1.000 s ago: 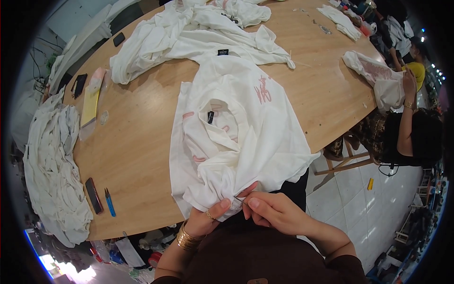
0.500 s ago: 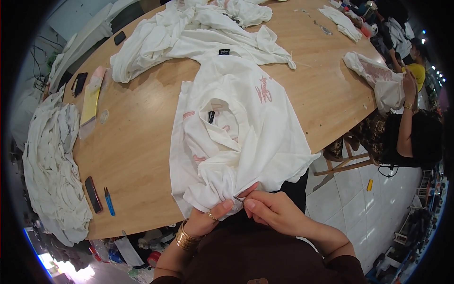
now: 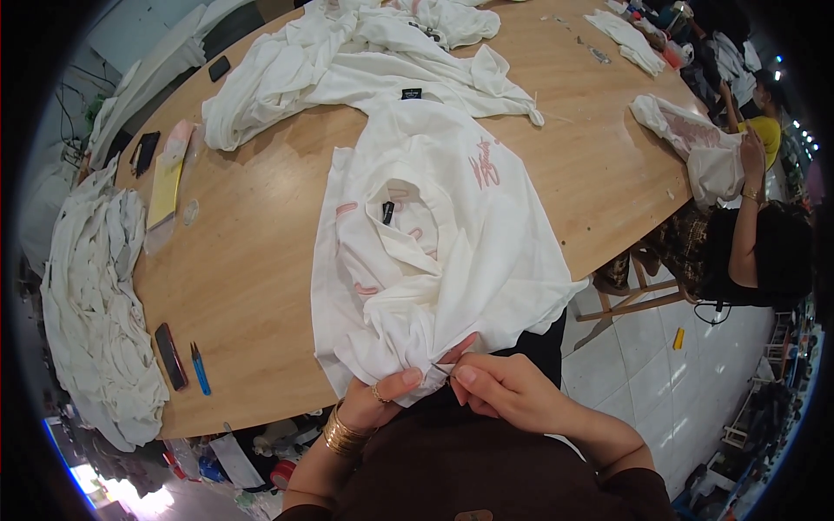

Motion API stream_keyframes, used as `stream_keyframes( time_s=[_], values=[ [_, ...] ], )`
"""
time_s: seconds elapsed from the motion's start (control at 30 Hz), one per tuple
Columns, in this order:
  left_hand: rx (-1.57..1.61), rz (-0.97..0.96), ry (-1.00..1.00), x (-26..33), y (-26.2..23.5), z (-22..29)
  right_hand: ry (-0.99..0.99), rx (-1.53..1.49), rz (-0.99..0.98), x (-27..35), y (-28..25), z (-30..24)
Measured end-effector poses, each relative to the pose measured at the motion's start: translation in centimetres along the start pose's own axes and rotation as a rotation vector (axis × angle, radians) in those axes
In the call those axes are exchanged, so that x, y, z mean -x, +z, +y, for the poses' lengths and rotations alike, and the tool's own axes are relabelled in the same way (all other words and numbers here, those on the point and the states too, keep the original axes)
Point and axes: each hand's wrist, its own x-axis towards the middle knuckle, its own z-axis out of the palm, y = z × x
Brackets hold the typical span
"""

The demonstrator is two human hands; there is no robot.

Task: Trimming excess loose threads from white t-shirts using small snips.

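A white shirt with pink embroidered lettering lies over the near table edge, its neck opening facing up. At its lower end, my left hand is closed on a bunched fold of the fabric, thumb on top. Close beside it, my right hand pinches a thin, dark, pointed tool whose tip meets the gathered cloth. Its exact kind is hidden by my fingers. Gold bangles circle my left wrist.
The wooden table carries white garments at the far side and a tall pile at left. Near that pile lie a phone and blue tweezers. At right, a seated co-worker's hand touches another white garment.
My right hand has shifted very slightly, and a little more of the thin tool shows between my hands. The shirt stays nearly in place.
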Motion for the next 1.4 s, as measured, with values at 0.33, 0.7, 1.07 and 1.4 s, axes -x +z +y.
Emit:
stream_keyframes(
  time_s=[0.33, 0.7, 1.07, 1.4],
  values=[
    [-0.015, -0.008, 0.008, 0.0, 0.2, 0.3, 0.031, 0.008, -0.015, -0.1, 0.0, -0.2],
    [-0.112, -0.025, 0.006, 0.1, -0.1, 0.3, 0.018, 0.003, 0.018, -0.3, 0.2, -0.1],
    [-0.133, 0.002, 0.003, 0.2, -0.4, 0.0, 0.039, -0.002, 0.001, -0.1, 0.1, 0.0],
    [-0.055, 0.005, 0.026, 0.1, -0.1, 0.1, 0.05, 0.007, 0.029, -0.4, 0.3, 0.0]
  ],
)
